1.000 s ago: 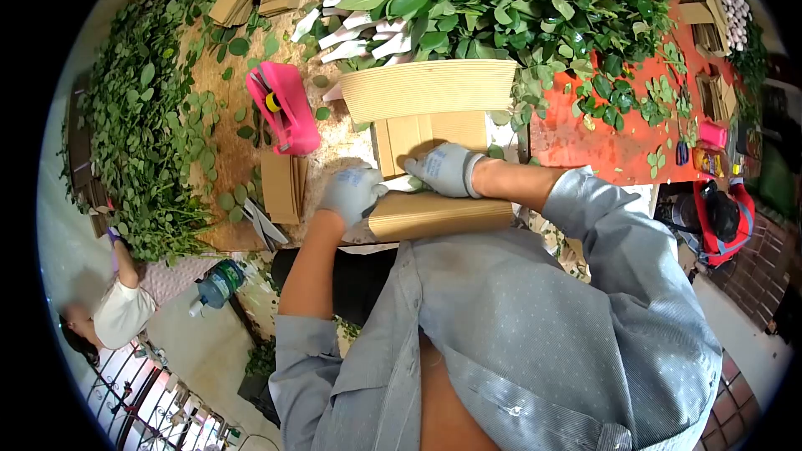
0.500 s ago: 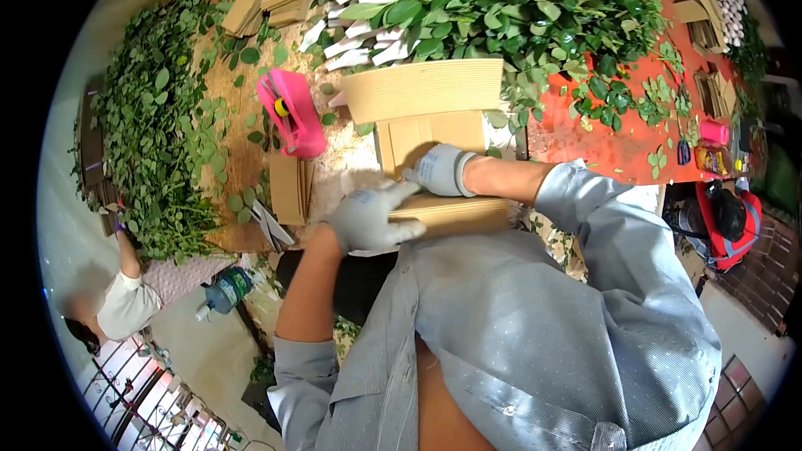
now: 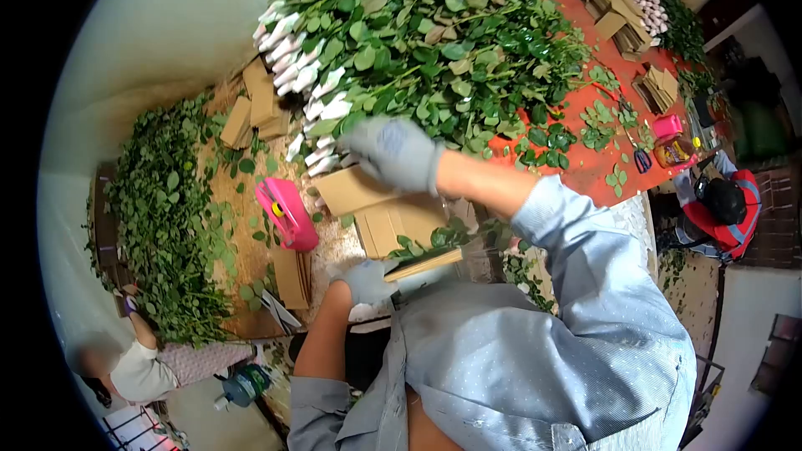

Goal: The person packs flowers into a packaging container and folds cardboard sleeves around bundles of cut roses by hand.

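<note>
My gloved left hand point(image 3: 368, 281) is at the near edge of the table, its fingers against the left end of a folded cardboard piece point(image 3: 424, 266). Leafy stems point(image 3: 434, 238) lie just beyond that piece. My gloved right hand point(image 3: 393, 150) is raised over a curved corrugated cardboard piece point(image 3: 351, 190), near the white-wrapped blooms point(image 3: 322, 159); its fingers are blurred, and any hold is unclear. Flat cardboard point(image 3: 384, 230) lies between my hands. A pink tape dispenser point(image 3: 288, 215) stands to the left.
A big pile of leafy stems point(image 3: 451, 42) covers the back. More greenery point(image 3: 163, 225) lies left, near a co-worker point(image 3: 142, 367). Cardboard pieces point(image 3: 292, 280) lie near the left front. Scissors point(image 3: 642, 160) rest on the red surface point(image 3: 585, 179). Another person point(image 3: 731, 209) is at right.
The view has shifted. My right hand has moved from the flat cardboard up toward the wrapped blooms. Leafy stems now show beside the folded cardboard near my left hand.
</note>
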`<state>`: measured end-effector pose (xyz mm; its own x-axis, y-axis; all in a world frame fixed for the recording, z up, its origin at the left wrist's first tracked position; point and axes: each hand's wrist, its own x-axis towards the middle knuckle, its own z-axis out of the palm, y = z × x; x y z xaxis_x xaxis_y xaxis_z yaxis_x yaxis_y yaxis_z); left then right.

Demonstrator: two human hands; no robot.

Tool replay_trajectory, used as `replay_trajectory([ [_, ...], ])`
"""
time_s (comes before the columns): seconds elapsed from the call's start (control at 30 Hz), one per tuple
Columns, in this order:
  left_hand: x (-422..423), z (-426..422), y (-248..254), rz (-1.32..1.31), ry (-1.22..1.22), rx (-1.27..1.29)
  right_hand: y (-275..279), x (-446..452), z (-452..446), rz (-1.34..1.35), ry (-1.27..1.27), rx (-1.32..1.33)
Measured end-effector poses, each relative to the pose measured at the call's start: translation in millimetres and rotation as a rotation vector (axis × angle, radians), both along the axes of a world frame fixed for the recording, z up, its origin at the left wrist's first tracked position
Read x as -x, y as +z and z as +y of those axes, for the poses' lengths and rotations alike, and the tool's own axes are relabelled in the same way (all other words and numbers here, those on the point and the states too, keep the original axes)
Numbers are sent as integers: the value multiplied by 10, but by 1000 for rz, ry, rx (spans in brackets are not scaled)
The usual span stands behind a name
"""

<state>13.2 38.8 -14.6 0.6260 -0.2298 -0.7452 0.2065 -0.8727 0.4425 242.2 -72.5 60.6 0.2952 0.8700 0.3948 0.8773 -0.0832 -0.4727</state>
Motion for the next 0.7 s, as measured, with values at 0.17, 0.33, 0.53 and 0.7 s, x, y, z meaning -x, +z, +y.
replay_trajectory([
  [0.17,89,66,-177,-72,9,54,-316,-1005,275,-245,-428,46],
  [0.33,59,19,-23,-58,59,53,-421,-1018,239,-428,-392,589],
  [0.53,5,-14,105,20,77,44,-253,-958,231,-600,-170,714],
  [0.7,50,11,34,21,128,58,-89,-1063,108,-637,-280,421],
])
